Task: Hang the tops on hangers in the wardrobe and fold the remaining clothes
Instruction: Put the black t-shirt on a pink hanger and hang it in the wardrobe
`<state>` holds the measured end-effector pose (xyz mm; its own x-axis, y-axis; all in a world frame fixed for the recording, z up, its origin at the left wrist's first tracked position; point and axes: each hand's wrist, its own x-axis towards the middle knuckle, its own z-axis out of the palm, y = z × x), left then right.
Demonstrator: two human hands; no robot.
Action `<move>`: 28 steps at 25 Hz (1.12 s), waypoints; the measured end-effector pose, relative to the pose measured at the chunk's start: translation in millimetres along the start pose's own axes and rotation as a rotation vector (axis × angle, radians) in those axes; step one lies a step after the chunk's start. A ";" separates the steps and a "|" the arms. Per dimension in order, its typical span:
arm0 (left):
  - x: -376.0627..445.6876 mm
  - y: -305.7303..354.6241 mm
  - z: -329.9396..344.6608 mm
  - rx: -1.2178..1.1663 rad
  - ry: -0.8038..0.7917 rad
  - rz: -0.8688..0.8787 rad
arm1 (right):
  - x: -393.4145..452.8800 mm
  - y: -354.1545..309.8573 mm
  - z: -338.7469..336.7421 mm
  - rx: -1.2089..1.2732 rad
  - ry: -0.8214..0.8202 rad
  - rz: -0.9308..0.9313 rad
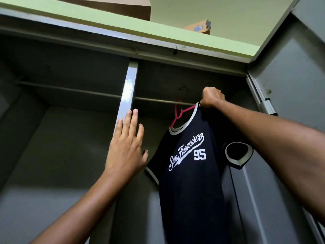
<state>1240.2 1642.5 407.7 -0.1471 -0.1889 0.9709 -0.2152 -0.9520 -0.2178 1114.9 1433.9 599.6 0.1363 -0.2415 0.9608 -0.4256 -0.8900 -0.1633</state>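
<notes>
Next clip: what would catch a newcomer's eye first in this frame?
First the dark T-shirt with white "San Francisco 95" lettering, on a pink hanger in the right half of the open wardrobe. Next the right hand, gripping the shirt's shoulder up by the rail. Then the left hand, fingers straight, raised in front of the wardrobe's centre post.

Left wardrobe bay: open under its rail (70, 88) | Centre divider post (127, 88): splits the two bays | Right bay: dark T-shirt (191, 173) on pink hanger (179, 114) fills it below the rail | Open door (290, 85): walls off the right side
</notes>
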 end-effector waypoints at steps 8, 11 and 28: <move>-0.4 -0.1 -4.9 -0.017 0.030 -0.037 | -11.2 24.1 -19.6 -0.025 0.058 0.077; 0.5 -1.8 -6.6 -0.040 0.003 -0.063 | -19.6 35.4 -19.0 -0.060 0.073 0.107; 1.8 -0.2 -9.5 -0.023 -0.053 -0.064 | -41.1 90.6 6.7 -0.302 0.083 0.150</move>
<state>1230.8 1644.7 408.5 -0.0813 -0.1405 0.9867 -0.2452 -0.9568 -0.1564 1076.7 1360.6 543.9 -0.0157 -0.3175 0.9481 -0.6830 -0.6891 -0.2421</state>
